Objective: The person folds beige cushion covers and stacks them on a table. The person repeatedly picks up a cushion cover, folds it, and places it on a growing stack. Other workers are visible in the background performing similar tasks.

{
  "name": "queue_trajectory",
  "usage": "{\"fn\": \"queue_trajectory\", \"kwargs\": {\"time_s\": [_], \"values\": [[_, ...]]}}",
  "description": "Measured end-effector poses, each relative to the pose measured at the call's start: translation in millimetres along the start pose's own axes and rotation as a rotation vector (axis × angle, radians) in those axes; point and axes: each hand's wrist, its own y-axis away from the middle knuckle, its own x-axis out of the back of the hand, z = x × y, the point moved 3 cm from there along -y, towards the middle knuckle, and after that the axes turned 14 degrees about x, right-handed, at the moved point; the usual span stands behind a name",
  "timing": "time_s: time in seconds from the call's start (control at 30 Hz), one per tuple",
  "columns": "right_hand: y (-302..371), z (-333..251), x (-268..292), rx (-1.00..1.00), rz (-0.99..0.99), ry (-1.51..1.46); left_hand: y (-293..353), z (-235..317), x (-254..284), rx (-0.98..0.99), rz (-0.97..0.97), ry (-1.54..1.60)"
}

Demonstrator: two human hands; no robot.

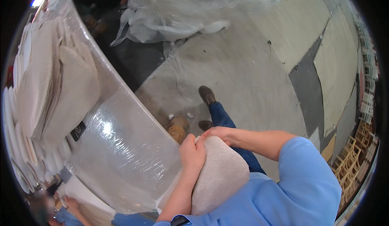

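Observation:
A beige cushion-shaped fabric piece (221,173) rests against my body, its rounded end pointing down the lap. My left hand (192,153) is closed on its far edge, thumb up. Right beside it, my right hand (219,133) pinches the same edge, the fingertips of both hands nearly meeting. A small white bit (197,139) shows between them; I cannot tell what it is. To the left stands a table wrapped in clear plastic film (133,133), with a pile of similar beige fabric pieces (52,80) at its far left.
White padded pieces (24,145) and a small black object (78,131) lie by the pile. Another person's hand (72,205) works at the lower left. A clear plastic bag (174,11) lies ahead. Cardboard sheets (336,68) cover the floor; wooden frames (352,153) line the right.

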Motion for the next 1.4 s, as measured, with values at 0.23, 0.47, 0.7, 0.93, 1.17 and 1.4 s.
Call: {"fn": "queue_trajectory", "kwargs": {"time_s": [0.23,0.47,0.7,0.93,1.17,1.4], "values": [[37.8,78.9,-20.2,0.221,0.314,-0.190,11.3,5.9,19.8,0.092,-0.167,-0.060],[71.9,52.8,-13.7,0.457,0.161,-0.290,-4.9,-8.2,2.4,0.211,-0.475,0.125],[51.9,27.3,-20.4,0.361,0.099,-0.367,-9.0,-19.6,-2.2,0.103,-0.260,0.018],[41.2,-4.6,-0.9,0.150,-0.213,-0.125,13.2,12.0,7.1,-0.219,0.108,-0.040],[41.1,-33.7,-7.2,0.259,-0.151,0.155,14.5,21.2,34.0,-0.187,-0.042,-0.094],[33.2,-25.5,-16.3,0.115,-0.095,0.128,22.2,15.2,24.8,-0.087,-0.041,-0.135]]}}
